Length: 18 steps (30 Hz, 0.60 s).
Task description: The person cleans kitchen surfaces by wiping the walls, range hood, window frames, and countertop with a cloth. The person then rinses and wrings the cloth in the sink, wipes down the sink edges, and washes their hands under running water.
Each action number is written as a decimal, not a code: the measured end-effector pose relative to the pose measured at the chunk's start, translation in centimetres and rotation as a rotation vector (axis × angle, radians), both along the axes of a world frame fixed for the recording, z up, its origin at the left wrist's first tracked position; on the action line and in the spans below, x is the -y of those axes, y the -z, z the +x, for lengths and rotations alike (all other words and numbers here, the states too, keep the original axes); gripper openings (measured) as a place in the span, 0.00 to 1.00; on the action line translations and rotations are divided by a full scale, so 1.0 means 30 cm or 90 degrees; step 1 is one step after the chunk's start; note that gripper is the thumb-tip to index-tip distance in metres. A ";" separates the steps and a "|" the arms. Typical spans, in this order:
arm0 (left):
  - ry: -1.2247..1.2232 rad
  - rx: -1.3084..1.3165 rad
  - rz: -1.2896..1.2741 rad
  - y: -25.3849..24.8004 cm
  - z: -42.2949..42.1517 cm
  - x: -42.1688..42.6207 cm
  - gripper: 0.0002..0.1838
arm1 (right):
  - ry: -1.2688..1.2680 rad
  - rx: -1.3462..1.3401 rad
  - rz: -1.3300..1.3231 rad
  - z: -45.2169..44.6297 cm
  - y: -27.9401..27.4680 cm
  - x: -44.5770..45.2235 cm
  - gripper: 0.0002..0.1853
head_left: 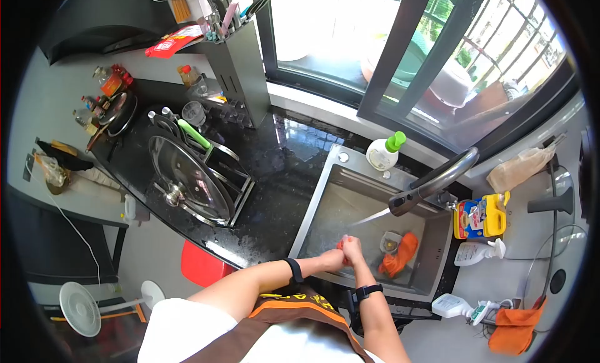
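Over the near part of the steel sink (307,220), my left hand (332,260) and my right hand (352,249) are closed against each other. A small reddish patch shows between them, too little to name. Water runs from the pull-out faucet (431,187) into the sink, its stream falling just beyond my hands. To the right of my right hand, an orange cloth (400,255) lies crumpled in the sink, beside the drain strainer (390,241).
A white soap bottle with a green pump (382,153) stands behind the sink. On the right are a yellow jug (495,215) and spray bottles (478,253). A rack holding a glass lid (190,179) stands on the black counter to the left. A red stool (203,265) is below.
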<state>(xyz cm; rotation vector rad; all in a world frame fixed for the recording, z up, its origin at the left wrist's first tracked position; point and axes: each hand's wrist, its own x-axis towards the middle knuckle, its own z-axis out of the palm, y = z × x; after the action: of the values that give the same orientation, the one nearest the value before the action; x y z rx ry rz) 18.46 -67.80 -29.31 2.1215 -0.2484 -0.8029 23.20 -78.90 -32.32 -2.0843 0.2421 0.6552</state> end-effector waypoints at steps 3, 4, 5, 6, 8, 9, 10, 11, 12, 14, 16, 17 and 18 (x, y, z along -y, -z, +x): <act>-0.013 -0.026 0.121 -0.019 -0.039 0.004 0.18 | -0.024 0.001 -0.081 -0.021 0.001 -0.022 0.20; -0.016 -0.019 0.154 -0.020 -0.042 0.002 0.17 | -0.037 0.013 -0.101 -0.022 0.005 -0.027 0.20; -0.015 -0.018 0.158 -0.010 -0.039 -0.011 0.17 | -0.036 0.014 -0.096 -0.027 0.007 -0.033 0.20; 0.018 0.021 0.088 -0.013 -0.021 -0.031 0.17 | -0.040 0.069 -0.092 -0.026 0.000 -0.036 0.19; -0.023 -0.206 -0.137 -0.019 -0.008 -0.106 0.19 | -0.033 0.158 0.031 -0.044 -0.022 -0.032 0.20; -0.058 -0.376 -0.264 -0.129 0.016 -0.180 0.20 | -0.064 0.340 0.001 -0.041 -0.077 -0.042 0.20; -0.188 -0.439 -0.396 -0.185 0.022 -0.251 0.20 | -0.094 0.521 -0.032 -0.051 -0.190 -0.046 0.21; -0.320 -0.498 -0.530 -0.229 0.027 -0.313 0.21 | -0.093 0.523 -0.028 -0.057 -0.302 -0.047 0.21; -0.336 -0.473 -0.621 -0.287 0.047 -0.364 0.22 | -0.158 0.482 -0.122 -0.051 -0.423 -0.043 0.21; -0.394 -0.424 -0.788 -0.342 0.111 -0.438 0.22 | -0.219 0.337 -0.190 -0.012 -0.607 -0.077 0.20; -0.479 -0.351 -0.879 -0.356 0.170 -0.459 0.22 | -0.174 0.233 -0.094 0.062 -0.735 -0.138 0.18; -0.476 -0.346 -0.880 -0.363 0.193 -0.475 0.22 | -0.104 0.182 0.031 0.118 -0.683 -0.154 0.13; -0.507 -0.319 -0.848 -0.384 0.206 -0.490 0.23 | 0.019 0.146 0.258 0.164 -0.688 -0.207 0.11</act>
<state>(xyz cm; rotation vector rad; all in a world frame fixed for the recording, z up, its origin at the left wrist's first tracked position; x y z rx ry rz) 24.64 -53.11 -17.80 0.6067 0.2783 -0.4128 28.10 -72.69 -11.70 -1.7412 0.0067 0.4013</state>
